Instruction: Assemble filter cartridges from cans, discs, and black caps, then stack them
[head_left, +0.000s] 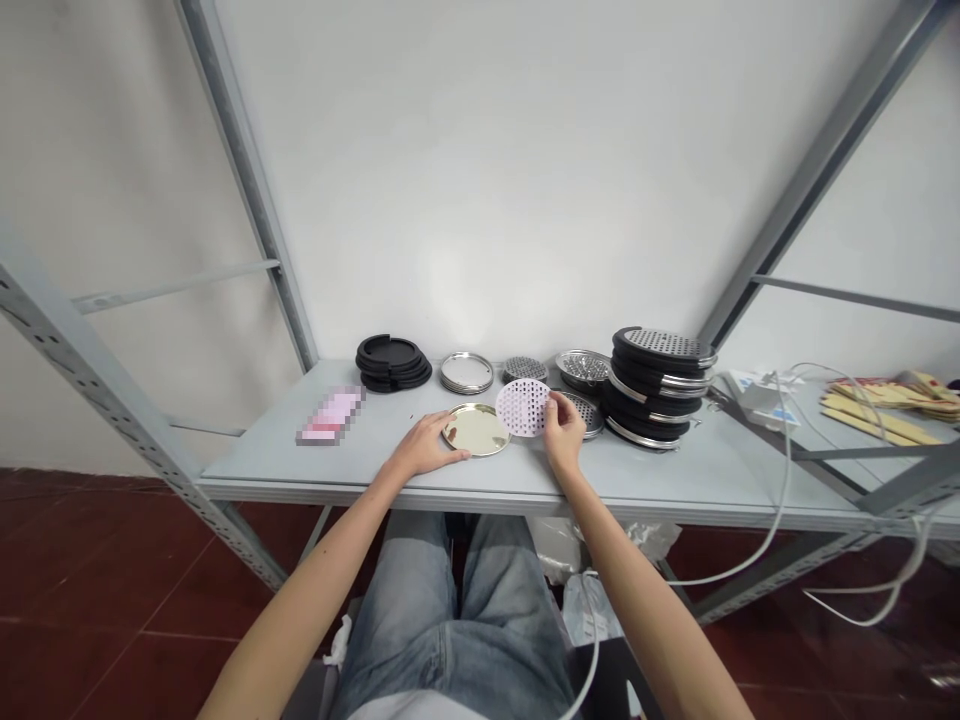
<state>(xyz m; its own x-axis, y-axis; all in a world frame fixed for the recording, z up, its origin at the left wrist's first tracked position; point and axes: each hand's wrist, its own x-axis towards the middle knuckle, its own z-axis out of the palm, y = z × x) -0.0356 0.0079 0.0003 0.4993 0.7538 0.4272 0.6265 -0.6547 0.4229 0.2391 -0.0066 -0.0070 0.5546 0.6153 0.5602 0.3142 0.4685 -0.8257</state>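
My left hand (425,446) curves around the left edge of a shiny, shallow round metal plate (480,432), which lies flat on the shelf. Its thumb is at the front of the rim and its fingers are on the far side. In my right hand (564,432) a thin, pale perforated disc (519,408) is pinched by its right edge. The disc is tilted up and overlaps the plate's right edge in view. Behind my right hand lies a dark perforated round piece (589,415), partly hidden.
Along the wall stand black rings (390,362), stacked metal plates (466,372), perforated discs (524,369), a round grater-like piece (583,366) and a tall stack of black-rimmed pieces (652,390). A blurred pink object (330,415) lies left. A white cable (780,500) hangs at right.
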